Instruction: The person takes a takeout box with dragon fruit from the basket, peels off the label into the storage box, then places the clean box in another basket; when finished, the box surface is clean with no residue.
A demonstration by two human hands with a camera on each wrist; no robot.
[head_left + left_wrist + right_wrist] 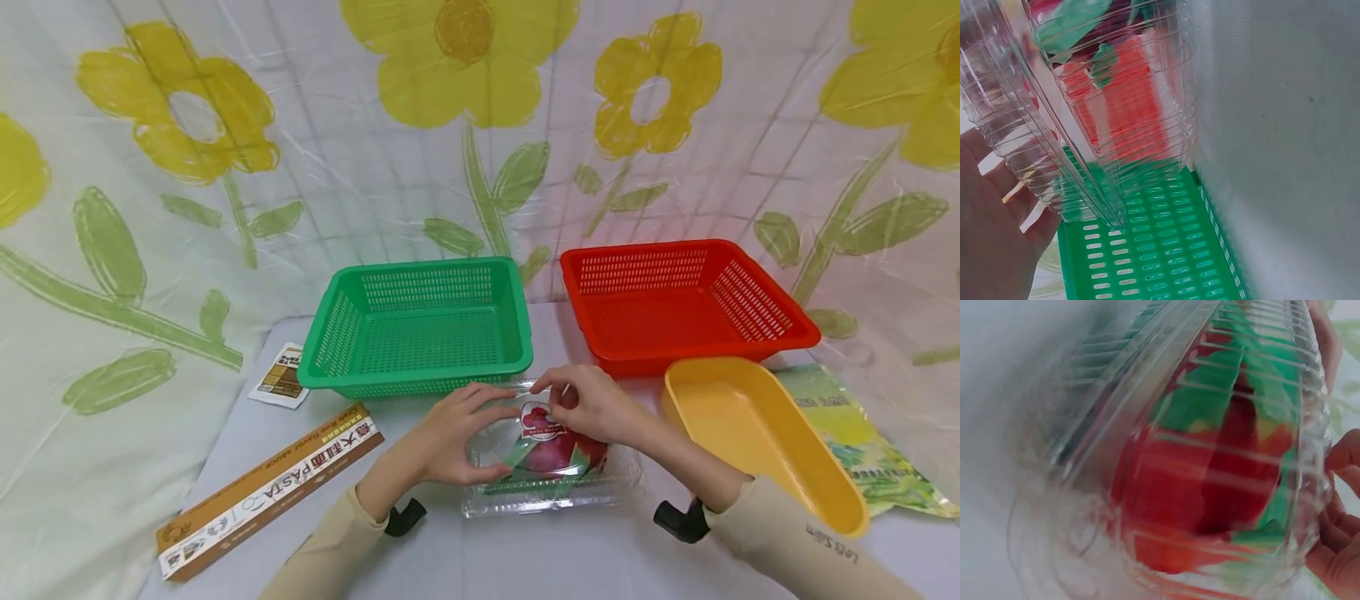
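Note:
A clear plastic clamshell box (487, 496) lies on the table between the hands. Inside it sits a reddish-pink dragon fruit (546, 456) with green scales, and a round red-and-white label (537, 422) shows on top. My left hand (459, 433) rests over the box's left part, fingers and thumb spread apart. The right hand (588, 406) touches the top beside the label, its index fingertip near the back edge and apart from the thumb. In the right wrist view, bent fingers of the right hand (1338, 528) meet the box's upper side.
Behind the box stand a green basket (420, 383) and a red basket (697, 350). A yellow tray (757, 425) partly covers a green packet (855, 433) at right. To the left lie a long pasta box (270, 492) and a small sachet (281, 377).

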